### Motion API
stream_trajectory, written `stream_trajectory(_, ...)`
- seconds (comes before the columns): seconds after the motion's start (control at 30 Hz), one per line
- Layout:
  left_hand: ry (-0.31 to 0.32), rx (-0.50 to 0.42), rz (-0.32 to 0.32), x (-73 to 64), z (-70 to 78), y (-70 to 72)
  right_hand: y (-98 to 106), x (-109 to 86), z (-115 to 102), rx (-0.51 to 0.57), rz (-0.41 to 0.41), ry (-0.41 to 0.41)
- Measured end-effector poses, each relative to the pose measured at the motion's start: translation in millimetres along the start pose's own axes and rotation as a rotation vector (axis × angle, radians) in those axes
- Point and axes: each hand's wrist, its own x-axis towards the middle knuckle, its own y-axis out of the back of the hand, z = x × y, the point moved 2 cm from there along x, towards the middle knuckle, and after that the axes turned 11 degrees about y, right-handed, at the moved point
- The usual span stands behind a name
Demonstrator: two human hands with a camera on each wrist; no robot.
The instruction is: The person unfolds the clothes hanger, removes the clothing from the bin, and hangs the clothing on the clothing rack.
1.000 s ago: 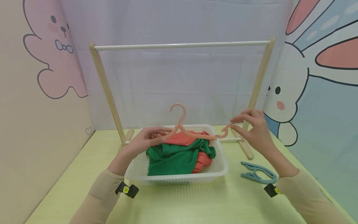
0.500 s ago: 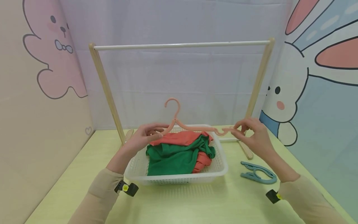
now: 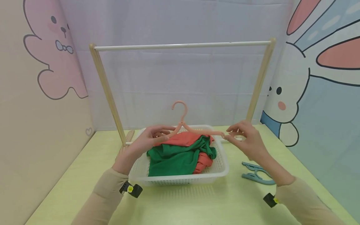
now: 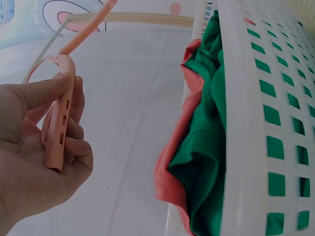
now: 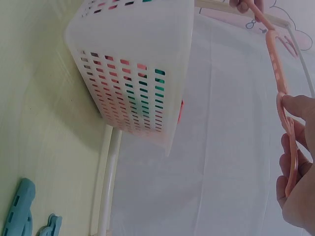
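While the left hand (image 3: 149,137) and right hand (image 3: 248,139) each pinch an arm, the hanger (image 3: 194,130) is above the basket (image 3: 180,179), long axis left-to-right, hook up, tip curling left. Peach-pink, slim, slots along the arms.

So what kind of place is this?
It looks like a little pretend laundry corner: there's a clothes rack, a pink hanger and a big cartoon rabbit, though I can't be sure.

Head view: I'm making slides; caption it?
Left hand and right hand hold a pink hanger above a basket of green and red cloth.
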Motion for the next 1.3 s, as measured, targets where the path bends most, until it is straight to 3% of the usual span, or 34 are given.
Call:
stream_trajectory(0.33, -0.003, 0.013, 0.005, 2.5, 4.6, -6.6, -14, 2.9, -15, -0.021, 0.026, -0.052)
stream_trajectory(0.73, 0.012, 0.011, 0.008, 3.5, 2.7, -5.5, -11, 5.4, -24, 0.026, -0.089, -0.256)
stream_trajectory(1.0, -0.005, 0.096, 0.102, 4.6, -3.9, 5.8, -7, 4.5, -20, 0.007, -0.065, -0.230)
stream_trajectory(1.3, -0.063, 0.180, 0.098, 2.7, -7.3, 7.4, -6, 2.5, -16, -0.016, -0.054, -0.197)
